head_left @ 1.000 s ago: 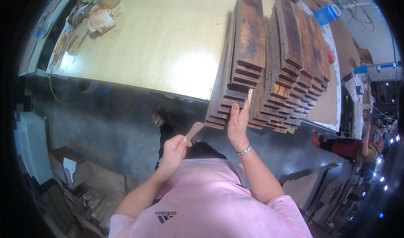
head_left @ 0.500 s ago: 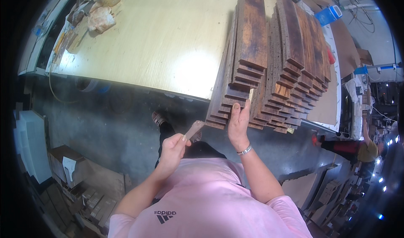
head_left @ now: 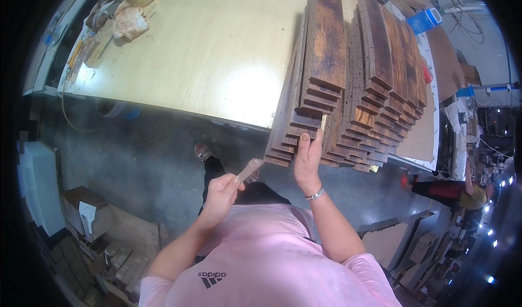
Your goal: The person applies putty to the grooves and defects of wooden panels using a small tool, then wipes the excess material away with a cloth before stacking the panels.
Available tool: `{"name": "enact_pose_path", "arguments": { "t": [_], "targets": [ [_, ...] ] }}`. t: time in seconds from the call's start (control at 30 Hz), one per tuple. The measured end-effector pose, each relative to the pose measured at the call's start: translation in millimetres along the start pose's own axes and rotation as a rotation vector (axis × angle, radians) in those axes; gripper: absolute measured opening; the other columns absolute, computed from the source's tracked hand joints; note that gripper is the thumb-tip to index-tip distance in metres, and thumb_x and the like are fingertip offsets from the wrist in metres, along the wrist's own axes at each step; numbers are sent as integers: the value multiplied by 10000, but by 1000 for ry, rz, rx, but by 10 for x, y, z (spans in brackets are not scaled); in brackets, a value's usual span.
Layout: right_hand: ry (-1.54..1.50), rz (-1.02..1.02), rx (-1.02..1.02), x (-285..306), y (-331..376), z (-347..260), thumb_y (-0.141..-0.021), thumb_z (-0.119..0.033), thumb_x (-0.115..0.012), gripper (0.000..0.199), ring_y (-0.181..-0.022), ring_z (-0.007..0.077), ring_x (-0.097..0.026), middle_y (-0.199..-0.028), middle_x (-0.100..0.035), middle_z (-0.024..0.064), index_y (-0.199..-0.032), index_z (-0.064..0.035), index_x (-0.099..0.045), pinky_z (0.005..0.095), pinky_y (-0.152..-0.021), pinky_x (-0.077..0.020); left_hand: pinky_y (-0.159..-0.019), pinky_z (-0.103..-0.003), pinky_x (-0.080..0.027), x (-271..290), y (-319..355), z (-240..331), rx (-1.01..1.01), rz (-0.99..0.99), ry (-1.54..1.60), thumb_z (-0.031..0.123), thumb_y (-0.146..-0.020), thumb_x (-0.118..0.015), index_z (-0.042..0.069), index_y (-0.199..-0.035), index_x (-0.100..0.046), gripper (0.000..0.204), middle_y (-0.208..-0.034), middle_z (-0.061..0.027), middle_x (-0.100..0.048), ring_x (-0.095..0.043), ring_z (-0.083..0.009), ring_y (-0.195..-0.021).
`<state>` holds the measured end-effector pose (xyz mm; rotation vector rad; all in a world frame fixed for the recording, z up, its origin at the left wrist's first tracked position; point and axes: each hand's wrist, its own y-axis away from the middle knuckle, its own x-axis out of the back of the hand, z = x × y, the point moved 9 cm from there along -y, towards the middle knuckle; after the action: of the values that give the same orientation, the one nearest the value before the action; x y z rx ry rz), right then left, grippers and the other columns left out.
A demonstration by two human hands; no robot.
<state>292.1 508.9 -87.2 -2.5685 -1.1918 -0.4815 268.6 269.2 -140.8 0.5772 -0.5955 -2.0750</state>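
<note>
Barely a ripple in the last second: my left hand (head_left: 221,192) stays closed on a pale, flat strip (head_left: 250,170), pinched near its lower end, the far end angled up toward the bottom corner of the nearer stack of dark boards (head_left: 326,46). Tip and corner look close enough to meet, but I can't tell whether they touch. My right hand (head_left: 308,165) hasn't left the stepped front ends of that same stack either, thumb up against the wood, a finger reaching upward beside it; whether I'm gripping a board or just resting there, the view doesn't show. A light sliver (head_left: 324,121) shows just above my fingertips (too small to say what it is).

So the work, as I judge it, is at a hold: both hands at the near edge, every board lying in the same place. The stack sits toward the right end of the pale table (head_left: 190,51), its ends jutting over the front edge, with the second stack (head_left: 375,46) just to its right.

The livelier change is off to the right: the co-worker (head_left: 443,193) has shifted posture, one arm reaching toward the bench.
</note>
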Motion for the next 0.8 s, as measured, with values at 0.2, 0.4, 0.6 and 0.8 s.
{"name": "enact_pose_path", "arguments": {
  "t": [0.2,0.4,0.6,0.8],
  "targets": [
    [30,25,-44,-15,28,186,-1038,-328,-411,658,-1392,375,-306,-1464,-326,320,-1417,176,-223,381,-1157,-209,-465,-224,-310,-20,-19,78,-59,6,-33,142,-993,-482,6,-802,-614,269,-556,31,-442,-379,-44,-494],
    [-17,1,-41,-11,-7,19,-1037,-334,-414,669,-1405,373,-288,-1476,-307,323,-1416,181,-218,384,-1163,-199,-535,-235,-391,105,49,139,-225,115,-206,89,-983,-491,-17,-973,-661,202,-631,-6,-501,-460,-75,-563],
    [18,18,-44,-13,28,182,-1037,-335,-416,668,-1407,370,-284,-1480,-305,318,-1417,178,-218,385,-1163,-198,-655,-296,-437,56,159,501,-615,143,-482,-29,-904,-548,-23,-1178,-635,288,-805,-98,-515,-522,-193,-712],
    [23,26,-20,-11,11,82,-1039,-349,-409,682,-1407,372,-282,-1479,-302,322,-1413,186,-214,386,-1163,-198,-663,-305,-439,45,147,551,-741,156,-539,-90,-847,-564,-21,-1195,-628,360,-862,-113,-512,-528,-224,-748]
  ]
}}
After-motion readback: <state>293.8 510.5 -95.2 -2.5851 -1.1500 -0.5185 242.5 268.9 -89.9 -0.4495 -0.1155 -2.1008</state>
